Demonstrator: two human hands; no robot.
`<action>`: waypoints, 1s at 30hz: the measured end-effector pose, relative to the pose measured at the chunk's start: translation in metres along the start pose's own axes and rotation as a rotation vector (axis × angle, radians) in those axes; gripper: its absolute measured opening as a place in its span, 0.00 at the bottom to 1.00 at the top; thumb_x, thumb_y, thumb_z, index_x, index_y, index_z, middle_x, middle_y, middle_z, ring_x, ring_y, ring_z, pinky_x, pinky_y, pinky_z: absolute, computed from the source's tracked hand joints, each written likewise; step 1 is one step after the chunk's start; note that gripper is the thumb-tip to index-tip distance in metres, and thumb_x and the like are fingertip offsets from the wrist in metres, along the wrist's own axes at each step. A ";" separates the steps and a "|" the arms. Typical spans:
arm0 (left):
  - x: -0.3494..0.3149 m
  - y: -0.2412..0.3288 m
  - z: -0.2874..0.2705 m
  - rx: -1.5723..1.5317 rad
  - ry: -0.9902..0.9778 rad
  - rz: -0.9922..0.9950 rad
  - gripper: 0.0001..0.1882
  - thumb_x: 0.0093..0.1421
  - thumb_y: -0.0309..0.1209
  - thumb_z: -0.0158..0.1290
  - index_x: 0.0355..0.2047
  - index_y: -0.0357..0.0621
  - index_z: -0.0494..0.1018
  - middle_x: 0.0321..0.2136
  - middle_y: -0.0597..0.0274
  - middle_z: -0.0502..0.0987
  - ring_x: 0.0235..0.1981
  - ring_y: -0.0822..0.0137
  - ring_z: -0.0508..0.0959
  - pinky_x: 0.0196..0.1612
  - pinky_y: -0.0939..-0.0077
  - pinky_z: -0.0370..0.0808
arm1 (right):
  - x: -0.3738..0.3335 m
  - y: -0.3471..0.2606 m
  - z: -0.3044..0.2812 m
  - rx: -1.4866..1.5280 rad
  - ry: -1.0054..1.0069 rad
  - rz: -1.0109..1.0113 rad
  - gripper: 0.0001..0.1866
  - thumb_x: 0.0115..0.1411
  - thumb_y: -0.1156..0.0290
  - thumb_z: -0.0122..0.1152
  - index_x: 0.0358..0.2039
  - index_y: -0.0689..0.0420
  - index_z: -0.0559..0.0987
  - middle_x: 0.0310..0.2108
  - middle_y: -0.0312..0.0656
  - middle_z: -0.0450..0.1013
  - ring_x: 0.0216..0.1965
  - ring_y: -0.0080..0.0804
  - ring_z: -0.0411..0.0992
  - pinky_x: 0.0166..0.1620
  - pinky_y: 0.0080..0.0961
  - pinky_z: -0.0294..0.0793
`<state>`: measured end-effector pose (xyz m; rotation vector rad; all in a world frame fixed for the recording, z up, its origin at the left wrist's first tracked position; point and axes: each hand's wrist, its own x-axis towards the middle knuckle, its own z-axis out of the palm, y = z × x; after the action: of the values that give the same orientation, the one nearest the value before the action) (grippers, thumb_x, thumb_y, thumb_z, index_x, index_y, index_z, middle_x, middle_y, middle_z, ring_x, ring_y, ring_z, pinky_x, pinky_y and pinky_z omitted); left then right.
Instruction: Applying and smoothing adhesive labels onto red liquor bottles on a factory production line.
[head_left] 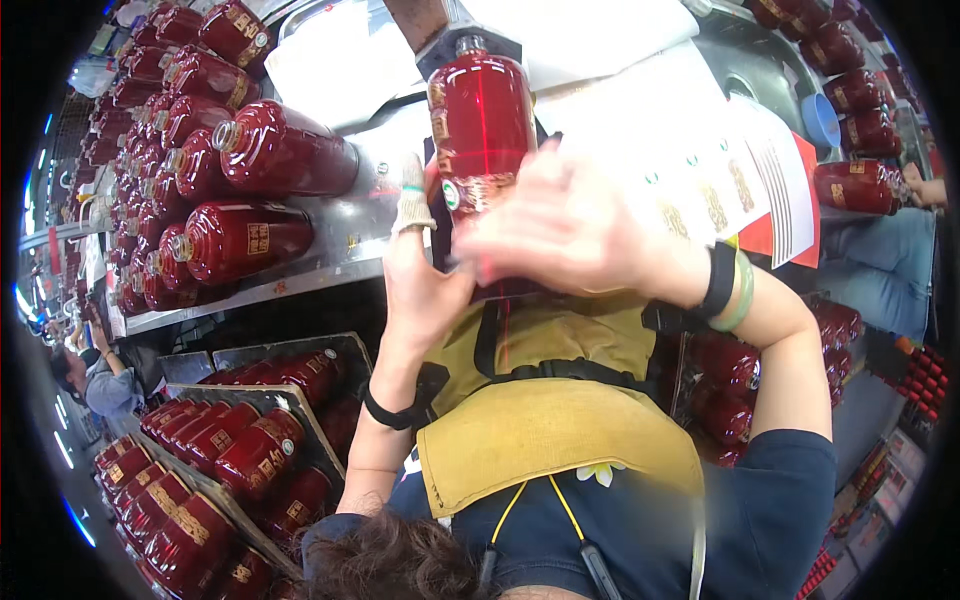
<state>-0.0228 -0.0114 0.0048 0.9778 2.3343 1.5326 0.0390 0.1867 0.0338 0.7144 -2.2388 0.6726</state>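
Nearest to me, at the bottom of the view, is a mustard-yellow cloth apron over a dark navy short-sleeved shirt, with two bare forearms reaching up past it. Just beyond lies the piece being worked: a glossy deep-red bottle with a clear neck, on its side, the neck pointing away toward a metal block. Gold decoration runs across its lower part, and thin red light lines cross on its body. To work that surface well, I judge the bottle should be braced against rolling, the decoration squared to the lines, and finger pressure light and even. The left hand stands at the bottle's lower left, open, thumb splayed rightward and one finger, in a pale knitted cover, pointing up alongside. The right hand slants in from the right across the bottle's lower part; it is blurred, and I cannot tell whether it grips anything. Right of the bottle lie white sheets with gold designs; left, more red bottles crowd a metal table. At far right, a co-worker's hand holds another bottle.
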 end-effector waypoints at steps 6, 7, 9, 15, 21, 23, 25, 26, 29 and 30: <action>-0.001 -0.012 0.006 0.039 0.043 -0.012 0.56 0.47 0.26 0.73 0.72 0.28 0.52 0.59 0.40 0.74 0.60 0.53 0.76 0.63 0.63 0.70 | -0.019 0.014 0.012 -0.164 0.116 0.029 0.10 0.54 0.71 0.65 0.38 0.47 0.85 0.36 0.30 0.80 0.35 0.27 0.72 0.46 0.28 0.71; -0.002 -0.016 0.007 -0.036 0.046 -0.057 0.55 0.48 0.26 0.72 0.72 0.29 0.53 0.58 0.38 0.75 0.60 0.51 0.76 0.63 0.62 0.70 | -0.025 0.001 0.007 -0.068 0.049 -0.073 0.10 0.55 0.70 0.63 0.39 0.46 0.85 0.36 0.29 0.79 0.34 0.27 0.70 0.45 0.26 0.73; -0.002 -0.021 0.002 -0.076 -0.002 -0.034 0.46 0.49 0.25 0.71 0.67 0.29 0.62 0.58 0.38 0.75 0.61 0.50 0.76 0.63 0.61 0.70 | -0.023 -0.015 0.003 0.001 0.031 -0.043 0.12 0.54 0.70 0.63 0.39 0.47 0.84 0.35 0.29 0.78 0.33 0.28 0.69 0.43 0.26 0.73; -0.006 -0.038 0.001 0.121 -0.029 -0.048 0.43 0.48 0.25 0.71 0.64 0.29 0.66 0.57 0.38 0.74 0.59 0.48 0.75 0.62 0.58 0.71 | -0.045 -0.014 0.005 -0.101 0.116 0.125 0.14 0.50 0.72 0.66 0.40 0.48 0.86 0.39 0.29 0.81 0.36 0.26 0.75 0.45 0.28 0.74; -0.004 -0.027 -0.002 0.154 -0.033 -0.072 0.43 0.48 0.25 0.71 0.64 0.26 0.65 0.58 0.37 0.73 0.59 0.49 0.76 0.62 0.60 0.72 | -0.042 0.005 0.002 -0.154 0.271 0.347 0.10 0.51 0.77 0.70 0.35 0.50 0.84 0.36 0.32 0.82 0.36 0.30 0.77 0.42 0.27 0.72; -0.001 -0.028 -0.001 0.148 -0.039 -0.033 0.43 0.48 0.25 0.70 0.64 0.26 0.65 0.58 0.38 0.75 0.59 0.51 0.77 0.63 0.61 0.71 | -0.050 -0.009 0.011 -0.107 0.264 0.313 0.10 0.51 0.78 0.69 0.34 0.50 0.84 0.37 0.31 0.82 0.37 0.29 0.77 0.43 0.27 0.73; 0.000 -0.021 0.000 0.115 -0.039 -0.038 0.43 0.48 0.25 0.71 0.63 0.26 0.66 0.57 0.40 0.76 0.59 0.53 0.77 0.63 0.61 0.71 | -0.052 -0.027 0.002 -0.046 0.158 0.239 0.12 0.49 0.78 0.68 0.35 0.49 0.85 0.37 0.30 0.82 0.37 0.28 0.77 0.44 0.27 0.74; -0.002 -0.020 0.000 0.085 -0.008 -0.037 0.42 0.48 0.25 0.71 0.63 0.26 0.66 0.58 0.40 0.76 0.59 0.52 0.77 0.63 0.61 0.71 | -0.051 -0.030 -0.003 0.012 0.119 0.244 0.13 0.48 0.79 0.69 0.35 0.50 0.85 0.37 0.30 0.82 0.37 0.29 0.77 0.43 0.28 0.74; -0.005 -0.005 0.000 0.276 0.034 0.043 0.50 0.46 0.28 0.74 0.67 0.30 0.63 0.61 0.48 0.73 0.59 0.59 0.76 0.65 0.64 0.68 | -0.041 -0.019 -0.012 -0.015 0.241 0.343 0.14 0.47 0.81 0.70 0.36 0.51 0.85 0.37 0.32 0.82 0.35 0.31 0.76 0.42 0.29 0.72; -0.005 0.002 -0.002 0.268 0.055 0.113 0.50 0.46 0.27 0.74 0.67 0.30 0.62 0.60 0.47 0.74 0.59 0.59 0.76 0.64 0.64 0.69 | -0.039 -0.009 -0.015 -0.098 0.297 0.351 0.15 0.47 0.82 0.71 0.36 0.52 0.85 0.36 0.32 0.82 0.35 0.33 0.75 0.41 0.31 0.71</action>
<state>-0.0187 -0.0155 0.0059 1.1594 2.6144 1.3208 0.0760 0.2014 0.0175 0.1568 -2.1161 0.7729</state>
